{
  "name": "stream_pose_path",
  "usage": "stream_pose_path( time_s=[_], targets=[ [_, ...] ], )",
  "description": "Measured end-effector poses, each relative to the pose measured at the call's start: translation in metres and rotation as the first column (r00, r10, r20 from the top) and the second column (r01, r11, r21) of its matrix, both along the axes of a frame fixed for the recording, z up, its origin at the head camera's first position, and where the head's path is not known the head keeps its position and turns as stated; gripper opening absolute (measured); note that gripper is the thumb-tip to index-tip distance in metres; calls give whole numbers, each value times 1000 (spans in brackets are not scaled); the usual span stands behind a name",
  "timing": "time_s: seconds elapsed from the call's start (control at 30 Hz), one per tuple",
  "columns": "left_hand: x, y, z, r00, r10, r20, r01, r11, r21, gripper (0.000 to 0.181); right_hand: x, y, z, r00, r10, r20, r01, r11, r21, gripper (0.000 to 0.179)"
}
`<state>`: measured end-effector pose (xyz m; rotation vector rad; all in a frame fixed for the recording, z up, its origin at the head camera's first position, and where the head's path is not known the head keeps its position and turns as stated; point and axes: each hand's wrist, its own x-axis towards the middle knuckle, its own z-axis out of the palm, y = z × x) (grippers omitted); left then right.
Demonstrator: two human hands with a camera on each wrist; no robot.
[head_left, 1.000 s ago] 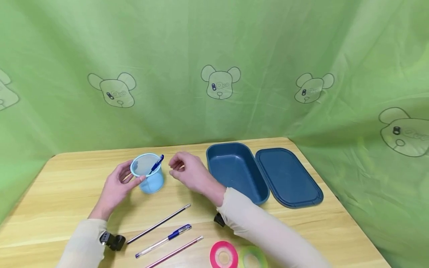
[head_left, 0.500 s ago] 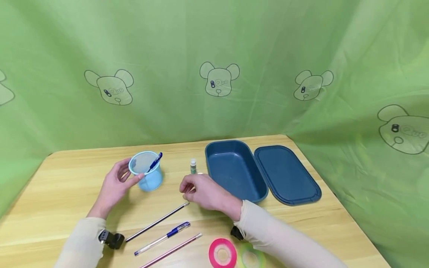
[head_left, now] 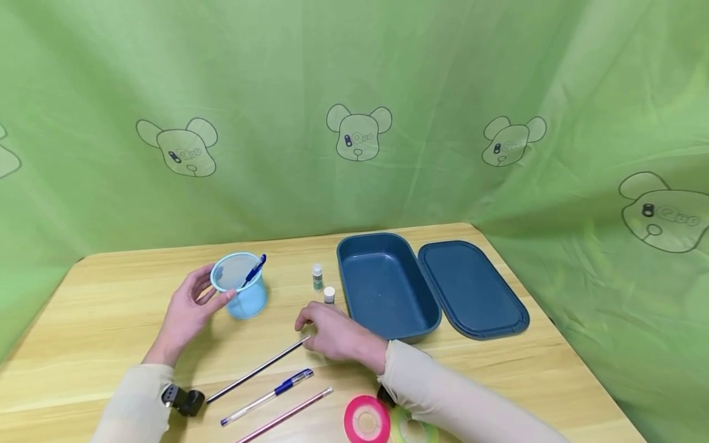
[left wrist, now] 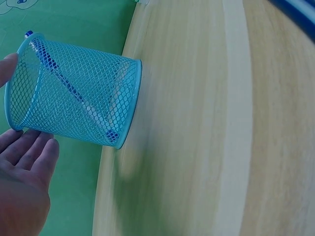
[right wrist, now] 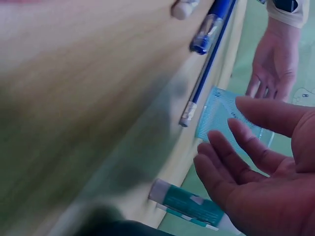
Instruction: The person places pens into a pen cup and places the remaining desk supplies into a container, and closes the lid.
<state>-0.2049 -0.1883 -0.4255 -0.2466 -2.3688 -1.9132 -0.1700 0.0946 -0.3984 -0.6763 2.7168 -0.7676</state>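
My left hand [head_left: 185,314] holds a light-blue mesh pen cup [head_left: 247,301] at its rim, thumb on the near side and fingers on the far left. A blue pen [head_left: 256,269] leans inside the cup. My right hand [head_left: 335,332] hovers by the eraser end of a dark pencil [head_left: 260,368], its fingers loosely bent. The right wrist view shows a gap between that hand and the pencil [right wrist: 197,93], with nothing in its grasp. Nearer the table's front lie another blue pen [head_left: 268,397] and a pink pencil [head_left: 285,415].
Two glue sticks with white caps stand beyond my right hand, one farther glue stick [head_left: 317,278] and one nearer glue stick [head_left: 329,294]. An open dark-blue box [head_left: 388,283] and its lid [head_left: 473,289] are to the right. Pink tape [head_left: 367,419] and green tape [head_left: 412,429] lie in front.
My right hand has moved from beside the cup rightward and nearer me, to the dark pencil's eraser end. The glue sticks have come into sight. My left hand stays on the cup.
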Motion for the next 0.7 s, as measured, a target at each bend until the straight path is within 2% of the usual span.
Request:
stream_pose_path(
  time_s=[0.37, 0.7],
  targets=[
    [1, 1, 1, 1000, -2, -6, 2, 1000, 3, 79, -5, -3, -16, 997, 52, -57, -48, 996, 73, 28],
    [1, 1, 1, 1000, -1, -14, 1, 1000, -1, 78, -5, -6, -17, 997, 68, -45, -65, 996, 66, 25]
  ],
)
